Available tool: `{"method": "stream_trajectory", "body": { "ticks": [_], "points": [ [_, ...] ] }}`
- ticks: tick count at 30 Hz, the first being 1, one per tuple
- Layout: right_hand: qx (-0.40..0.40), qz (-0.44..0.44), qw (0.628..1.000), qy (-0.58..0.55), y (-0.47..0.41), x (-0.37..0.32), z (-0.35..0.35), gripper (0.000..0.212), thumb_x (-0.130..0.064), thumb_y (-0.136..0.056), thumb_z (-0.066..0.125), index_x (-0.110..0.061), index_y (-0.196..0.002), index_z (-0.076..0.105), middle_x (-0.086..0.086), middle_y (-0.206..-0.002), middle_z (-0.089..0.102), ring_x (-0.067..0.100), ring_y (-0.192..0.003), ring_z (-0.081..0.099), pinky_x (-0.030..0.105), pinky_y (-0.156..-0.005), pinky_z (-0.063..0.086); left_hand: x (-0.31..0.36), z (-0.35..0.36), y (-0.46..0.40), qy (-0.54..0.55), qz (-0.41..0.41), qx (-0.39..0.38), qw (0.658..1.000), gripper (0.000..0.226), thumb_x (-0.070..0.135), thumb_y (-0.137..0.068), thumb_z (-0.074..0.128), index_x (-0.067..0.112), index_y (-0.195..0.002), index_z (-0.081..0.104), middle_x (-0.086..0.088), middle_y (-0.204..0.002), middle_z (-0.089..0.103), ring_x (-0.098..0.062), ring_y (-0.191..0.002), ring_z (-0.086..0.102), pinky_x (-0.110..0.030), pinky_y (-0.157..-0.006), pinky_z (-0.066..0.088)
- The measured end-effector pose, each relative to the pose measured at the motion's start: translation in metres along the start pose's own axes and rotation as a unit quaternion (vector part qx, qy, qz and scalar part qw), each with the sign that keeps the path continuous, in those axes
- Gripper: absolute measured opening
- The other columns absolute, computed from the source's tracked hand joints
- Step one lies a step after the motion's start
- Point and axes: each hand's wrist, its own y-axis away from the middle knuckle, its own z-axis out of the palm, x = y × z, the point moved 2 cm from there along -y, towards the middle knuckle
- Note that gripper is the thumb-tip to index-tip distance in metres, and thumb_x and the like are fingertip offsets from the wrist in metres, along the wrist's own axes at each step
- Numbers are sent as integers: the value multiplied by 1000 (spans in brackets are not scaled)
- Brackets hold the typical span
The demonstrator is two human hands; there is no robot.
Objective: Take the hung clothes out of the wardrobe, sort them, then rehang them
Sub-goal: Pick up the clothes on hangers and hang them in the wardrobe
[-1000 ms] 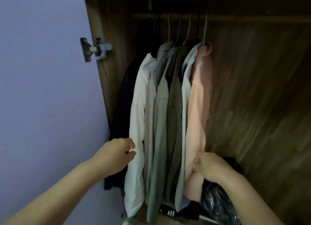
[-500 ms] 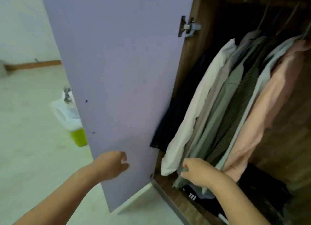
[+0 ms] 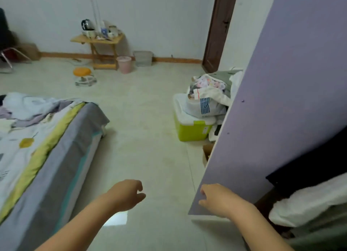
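Beside the lilac wardrobe door (image 3: 281, 100), left hand (image 3: 125, 194) and right hand (image 3: 217, 200) loosely curled, empty

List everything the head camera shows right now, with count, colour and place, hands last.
wardrobe door: one, lilac, open, right
hung clothes: several, dark, white, grey-green, far right edge
bed: one, grey, yellow and white bedding, left
storage box: one, lime green, white lid, centre right
laundry pile: one, mixed, on the box
folding table: one, wooden, back wall
bin: one, pink, beside the table
stool: one, orange, floor
room door: one, dark brown, back right
left hand: empty, loosely curled, over the floor
right hand: empty, by the door's lower corner
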Motion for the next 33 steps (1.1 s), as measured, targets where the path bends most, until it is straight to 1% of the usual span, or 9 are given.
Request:
{"method": "stream_trajectory", "body": {
  "ticks": [7,12,14,17,19,21,26,30,33],
  "points": [
    [-16,-93,991,93,-61,-136,-9,37,-29,-98,40,-11,-130,43,9,-133,48,25,-119,48,33,-93,40,-141,-18,27,58,-89,11,994,35,40,-93,44,19,-120,54,0,-126,56,-18,-116,52,-26,-92,39],
    [1,-142,981,128,-106,-248,-8,37,-31,-96,42,-12,-128,45,8,-132,49,25,-119,48,31,-93,40,-247,-43,46,62,-142,10,988,25,31,-93,42,11,-92,58,-7,-104,62,-23,-103,56,-29,-81,41],
    [1,-160,978,134,-119,-291,-6,38,-32,-96,42,-12,-128,45,8,-131,50,25,-118,49,30,-92,40,-285,-54,53,71,-155,10,985,22,31,-95,42,15,-86,54,-3,-93,58,-20,-96,54,-28,-73,35],
    [-21,-184,972,143,-138,-348,0,38,-33,-96,42,-13,-129,45,8,-131,49,24,-117,49,31,-87,39,-338,-63,64,115,-178,14,977,29,32,-96,41,12,-111,57,-6,-117,59,-21,-108,55,-24,-79,38],
    [-37,-202,967,151,-151,-380,3,39,-33,-95,43,-13,-128,45,8,-131,49,24,-118,49,29,-82,36,-370,-63,70,143,-203,16,969,31,35,-96,41,17,-118,54,-3,-126,56,-19,-115,52,-24,-86,39],
    [-44,-220,961,162,-164,-410,3,39,-33,-95,43,-12,-129,44,8,-131,49,23,-120,48,28,-81,34,-397,-61,73,168,-222,19,960,27,38,-95,42,23,-115,52,-1,-127,55,-17,-114,52,-25,-87,39],
    [-67,-259,946,181,-197,-472,-3,40,-33,-96,43,-14,-131,43,7,-136,46,21,-124,45,25,-95,36,-445,-61,70,221,-272,16,936,36,37,-94,43,18,-123,52,-2,-127,55,-15,-110,52,-22,-81,36],
    [-76,-286,933,206,-245,-519,-15,41,-35,-95,45,-13,-130,44,6,-136,46,21,-124,46,24,-86,35,-483,-67,49,268,-307,20,913,37,39,-95,42,18,-125,51,0,-124,52,-16,-118,49,-19,-81,33],
    [-82,-301,921,234,-290,-553,-30,45,-34,-95,47,-13,-134,41,8,-138,45,20,-125,46,24,-86,36,-511,-78,29,297,-345,33,890,38,41,-95,42,20,-125,50,0,-130,51,-15,-118,49,-21,-86,37]
  ]
}}
